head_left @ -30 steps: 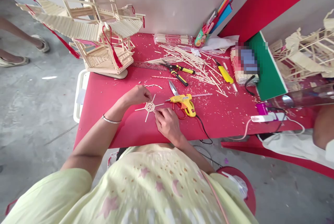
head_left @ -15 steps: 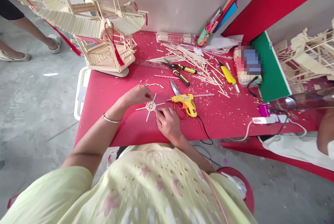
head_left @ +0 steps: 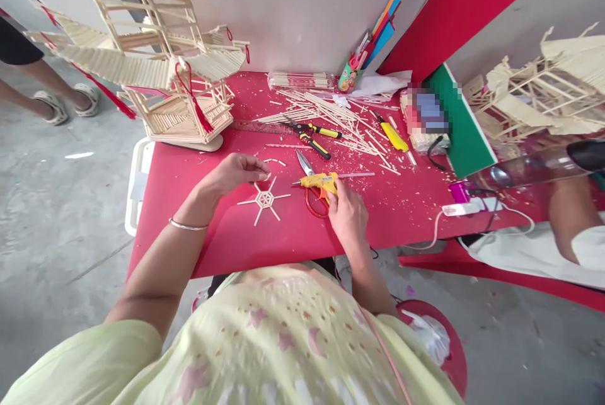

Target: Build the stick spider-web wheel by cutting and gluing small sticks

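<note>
A small star-shaped frame of thin wooden sticks [head_left: 265, 199] lies flat on the red table [head_left: 189, 228]. My left hand [head_left: 235, 172] hovers just above its upper left, fingers curled with thumb and fingertips pinched together; what they hold, if anything, is too small to see. My right hand [head_left: 348, 215] is closed round the handle of the yellow glue gun [head_left: 319, 181], whose nozzle points left toward the frame. Red-handled scissors [head_left: 306, 186] lie under the gun.
A tall stick-built pagoda model [head_left: 155, 71] stands at the table's back left. Loose sticks [head_left: 340, 116], yellow-handled pliers [head_left: 309, 135], a yellow cutter [head_left: 392, 135] and a pen cup [head_left: 348, 76] lie behind. Another person's arm [head_left: 567, 216] is at right; someone's feet [head_left: 61, 102] at left.
My right hand left the stick frame, moved right and took hold of the glue gun. My left hand lifted slightly off the frame. The view shifted a little.
</note>
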The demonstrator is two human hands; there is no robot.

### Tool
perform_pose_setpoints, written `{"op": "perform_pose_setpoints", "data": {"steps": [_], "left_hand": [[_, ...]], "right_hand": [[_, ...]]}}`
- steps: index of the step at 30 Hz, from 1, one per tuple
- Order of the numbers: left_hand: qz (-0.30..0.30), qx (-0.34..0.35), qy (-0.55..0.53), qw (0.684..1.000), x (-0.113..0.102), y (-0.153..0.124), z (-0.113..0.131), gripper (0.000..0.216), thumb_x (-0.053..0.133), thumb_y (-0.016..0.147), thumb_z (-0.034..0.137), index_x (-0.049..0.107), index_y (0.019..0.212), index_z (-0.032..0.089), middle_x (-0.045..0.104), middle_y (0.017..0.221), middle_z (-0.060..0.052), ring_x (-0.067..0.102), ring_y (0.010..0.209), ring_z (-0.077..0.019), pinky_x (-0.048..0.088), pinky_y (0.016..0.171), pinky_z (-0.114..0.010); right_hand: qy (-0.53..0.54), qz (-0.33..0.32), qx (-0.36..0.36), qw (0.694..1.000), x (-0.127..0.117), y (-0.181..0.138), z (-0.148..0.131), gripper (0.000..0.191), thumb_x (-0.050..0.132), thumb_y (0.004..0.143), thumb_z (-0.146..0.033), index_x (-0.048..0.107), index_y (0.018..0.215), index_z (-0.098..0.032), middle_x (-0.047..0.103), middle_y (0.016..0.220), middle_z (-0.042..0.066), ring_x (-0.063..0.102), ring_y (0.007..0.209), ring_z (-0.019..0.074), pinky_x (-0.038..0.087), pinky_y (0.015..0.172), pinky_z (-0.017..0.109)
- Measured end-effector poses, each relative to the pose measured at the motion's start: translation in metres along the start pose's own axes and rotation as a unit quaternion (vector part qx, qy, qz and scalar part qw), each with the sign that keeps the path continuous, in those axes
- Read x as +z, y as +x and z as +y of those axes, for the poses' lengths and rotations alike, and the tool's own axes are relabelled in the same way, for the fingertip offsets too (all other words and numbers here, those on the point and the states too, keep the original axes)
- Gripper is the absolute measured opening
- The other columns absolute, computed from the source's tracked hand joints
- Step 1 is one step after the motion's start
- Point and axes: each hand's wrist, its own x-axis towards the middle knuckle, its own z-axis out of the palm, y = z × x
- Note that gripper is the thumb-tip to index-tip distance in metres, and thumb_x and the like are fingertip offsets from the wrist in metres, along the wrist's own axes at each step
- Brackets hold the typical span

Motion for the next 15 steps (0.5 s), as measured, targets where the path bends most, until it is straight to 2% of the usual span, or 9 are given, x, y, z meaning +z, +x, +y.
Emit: {"op": "perform_pose_setpoints", "data": {"steps": [2, 5, 7, 9, 12, 13, 15], "left_hand": [[0.003, -0.028, -0.074, 0.997, 0.003, -0.002, 0.0, 0.039, 0.093, 0.062, 0.031, 0.076, 0.093, 0.014, 0.077, 0.079, -0.007, 0.075, 0.072, -0.0203, 0.056, 0.056, -0.024], [-0.018, -0.05, -0.158, 0.986, 0.007, -0.003, -0.006, 0.044, 0.096, 0.06, 0.031, 0.076, 0.095, 0.014, 0.076, 0.078, -0.007, 0.077, 0.077, -0.0238, 0.053, 0.048, -0.021], [-0.03, -0.045, -0.19, 0.98, 0.009, -0.001, -0.009, 0.042, 0.097, 0.06, 0.029, 0.076, 0.092, 0.013, 0.076, 0.075, -0.008, 0.076, 0.073, -0.0222, 0.051, 0.046, -0.019], [-0.041, -0.035, -0.21, 0.976, 0.012, 0.0, -0.01, 0.038, 0.096, 0.061, 0.027, 0.077, 0.09, 0.012, 0.076, 0.075, -0.009, 0.074, 0.068, -0.0193, 0.051, 0.046, -0.018], [-0.049, -0.015, -0.235, 0.971, 0.015, 0.001, -0.009, 0.033, 0.096, 0.062, 0.024, 0.079, 0.087, 0.01, 0.076, 0.074, -0.01, 0.072, 0.065, -0.0167, 0.053, 0.05, -0.019], [-0.045, -0.007, -0.243, 0.969, 0.017, 0.001, -0.009, 0.032, 0.096, 0.062, 0.023, 0.079, 0.086, 0.01, 0.076, 0.074, -0.01, 0.072, 0.064, -0.0161, 0.054, 0.052, -0.019], [-0.024, 0.011, -0.256, 0.966, 0.02, 0.001, -0.009, 0.032, 0.097, 0.059, 0.021, 0.079, 0.083, 0.011, 0.075, 0.073, -0.008, 0.07, 0.062, -0.0142, 0.056, 0.054, -0.02]], "right_hand": [[0.013, 0.032, 0.015, 0.999, 0.004, 0.003, 0.013, 0.046, 0.039, 0.106, -0.04, 0.059, 0.141, -0.016, 0.07, 0.105, 0.016, 0.064, 0.099, 0.0283, 0.051, 0.088, 0.041], [-0.008, 0.094, 0.089, 0.992, 0.003, 0.01, 0.039, 0.05, 0.034, 0.107, -0.04, 0.06, 0.139, -0.011, 0.07, 0.106, 0.019, 0.063, 0.1, 0.0295, 0.051, 0.089, 0.043], [-0.028, 0.096, 0.122, 0.987, -0.002, 0.015, 0.054, 0.049, 0.034, 0.107, -0.037, 0.062, 0.137, -0.01, 0.07, 0.104, 0.019, 0.063, 0.1, 0.0301, 0.05, 0.089, 0.045], [-0.042, 0.088, 0.127, 0.987, -0.008, 0.017, 0.058, 0.046, 0.039, 0.105, -0.036, 0.063, 0.136, -0.013, 0.067, 0.113, 0.02, 0.061, 0.107, 0.0312, 0.05, 0.092, 0.047], [-0.033, 0.081, 0.083, 0.993, -0.013, 0.013, 0.036, 0.042, 0.046, 0.103, -0.037, 0.062, 0.137, -0.018, 0.059, 0.132, 0.02, 0.055, 0.123, 0.0324, 0.047, 0.099, 0.048], [-0.022, 0.06, 0.052, 0.997, -0.013, 0.011, 0.024, 0.042, 0.048, 0.103, -0.037, 0.062, 0.138, -0.019, 0.06, 0.131, 0.019, 0.055, 0.123, 0.0317, 0.046, 0.101, 0.046], [-0.014, -0.024, -0.006, 1.0, -0.012, 0.007, -0.002, 0.046, 0.053, 0.1, -0.035, 0.057, 0.143, -0.019, 0.063, 0.123, 0.016, 0.058, 0.117, 0.0297, 0.047, 0.1, 0.042]]}}
